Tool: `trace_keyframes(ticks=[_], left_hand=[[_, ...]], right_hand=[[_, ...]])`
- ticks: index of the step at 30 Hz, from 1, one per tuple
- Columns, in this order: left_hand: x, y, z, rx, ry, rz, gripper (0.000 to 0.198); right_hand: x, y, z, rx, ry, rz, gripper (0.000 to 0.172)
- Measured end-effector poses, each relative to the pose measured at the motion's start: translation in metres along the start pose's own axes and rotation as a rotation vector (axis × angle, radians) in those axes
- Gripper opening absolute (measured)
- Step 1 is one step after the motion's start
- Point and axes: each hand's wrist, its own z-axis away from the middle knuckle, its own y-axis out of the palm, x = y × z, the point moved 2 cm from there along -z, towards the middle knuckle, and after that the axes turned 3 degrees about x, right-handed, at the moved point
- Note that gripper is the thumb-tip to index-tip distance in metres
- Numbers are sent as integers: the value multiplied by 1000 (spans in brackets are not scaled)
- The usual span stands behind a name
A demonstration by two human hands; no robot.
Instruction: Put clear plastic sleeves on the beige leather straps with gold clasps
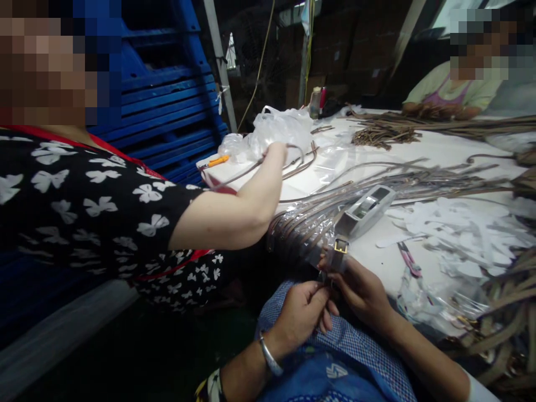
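Note:
My left hand point(302, 314) and my right hand point(363, 290) meet low in the middle, over my blue checked lap. Both are closed on a brown belt point(337, 258) with a gold buckle at its top end. My right hand's fingers wrap the strap just under the buckle. My left hand pinches the strap lower down. A silver bangle sits on my left wrist. Just beyond the buckle lies a bundle of brown belts in clear plastic point(307, 226).
A grey tape dispenser point(365, 211) and pink-handled snips point(409, 260) lie on the white table point(444, 151) among white paper tags. A person in black flowered clothing reaches a hand point(276, 151) across the table. Another person sits far right. Blue pallets point(167, 95) stand left.

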Motion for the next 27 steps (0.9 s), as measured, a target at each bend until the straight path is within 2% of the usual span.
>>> trace_keyframes(ticks=[4,8,11,15,19,22,24,25,27], left_hand=[[-6,-3,1,46,-76,191,40],[-14,-9,1,67,-131,313,37],[-16,-14,-1,81,-223,388,32],[-14,-17,-2,125,-345,425,27],[-13,-16,-3,141,-396,439,29],[-18,-12,-3,171,-348,350,39],[-23,-10,-3,174,-236,233,47],[-26,-11,-3,117,-141,148,49],[-31,-14,-2,-101,82,-71,43]], right_hand=[[-3,4,7,109,-130,104,27],[3,-1,9,224,-112,103,31],[7,-5,10,302,-145,134,35],[-1,-3,17,281,-200,154,28],[-14,2,21,195,-72,66,17],[-16,8,23,149,68,-105,25],[-17,14,26,112,223,-294,30],[-17,17,28,67,312,-421,31],[-17,25,32,-58,466,-718,32]])
